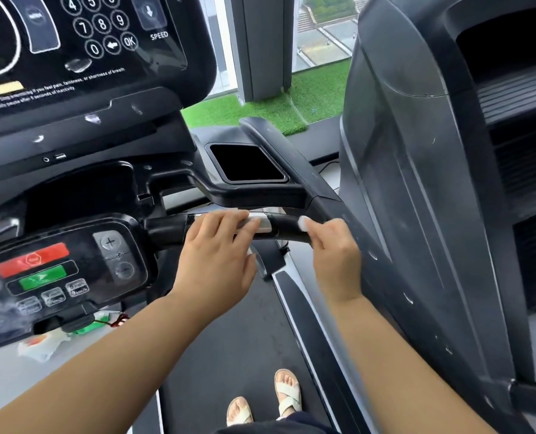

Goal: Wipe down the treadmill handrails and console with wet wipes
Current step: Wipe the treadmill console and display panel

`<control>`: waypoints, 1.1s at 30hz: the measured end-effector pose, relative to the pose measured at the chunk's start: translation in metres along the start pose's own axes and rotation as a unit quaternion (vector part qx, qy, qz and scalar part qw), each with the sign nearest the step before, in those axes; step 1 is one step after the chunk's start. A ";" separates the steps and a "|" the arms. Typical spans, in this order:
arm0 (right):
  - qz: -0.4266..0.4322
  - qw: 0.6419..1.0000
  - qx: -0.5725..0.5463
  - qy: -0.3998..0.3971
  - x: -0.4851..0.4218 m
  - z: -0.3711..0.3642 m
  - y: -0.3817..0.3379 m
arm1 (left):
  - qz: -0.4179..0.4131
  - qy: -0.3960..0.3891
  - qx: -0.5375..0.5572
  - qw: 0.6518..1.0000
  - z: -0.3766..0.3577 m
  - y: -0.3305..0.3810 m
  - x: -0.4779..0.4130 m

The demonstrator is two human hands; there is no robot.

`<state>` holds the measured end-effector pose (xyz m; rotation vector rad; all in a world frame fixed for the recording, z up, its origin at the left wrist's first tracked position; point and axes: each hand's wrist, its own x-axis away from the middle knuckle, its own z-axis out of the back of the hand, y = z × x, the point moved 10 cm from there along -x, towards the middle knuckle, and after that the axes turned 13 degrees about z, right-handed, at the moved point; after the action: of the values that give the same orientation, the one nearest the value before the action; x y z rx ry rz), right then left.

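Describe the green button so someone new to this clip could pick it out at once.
Start at the lower control panel, left of the handrail that both hands are on. The green button is a wide bar just below the red button. It is the only green key; the small keys under it are grey.

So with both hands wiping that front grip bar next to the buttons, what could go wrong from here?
1. The left hand works right beside the speed buttons and the green start button; a slip could press one while the sandalled feet stand on the belt.
2. The wet wipe in the right hand looks small and bunched, so parts of the grip bar may get missed.
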<state>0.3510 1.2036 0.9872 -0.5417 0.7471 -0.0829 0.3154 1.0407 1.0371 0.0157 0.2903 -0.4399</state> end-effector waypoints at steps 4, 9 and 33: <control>-0.029 0.999 0.043 -0.008 0.005 0.002 0.029 | 0.007 0.007 0.001 1.000 0.001 0.001 -0.001; 0.042 0.997 -0.022 0.054 0.003 -0.003 -0.025 | 0.018 0.023 0.007 1.000 0.003 0.003 0.001; -0.295 0.907 -0.046 0.296 0.070 -0.016 0.017 | -0.142 0.032 -0.104 0.984 -0.007 0.011 0.000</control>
<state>0.3899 1.1928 0.9259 -0.8371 1.1591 -0.8108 0.3182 1.0512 1.0295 -0.2191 0.4024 -0.6919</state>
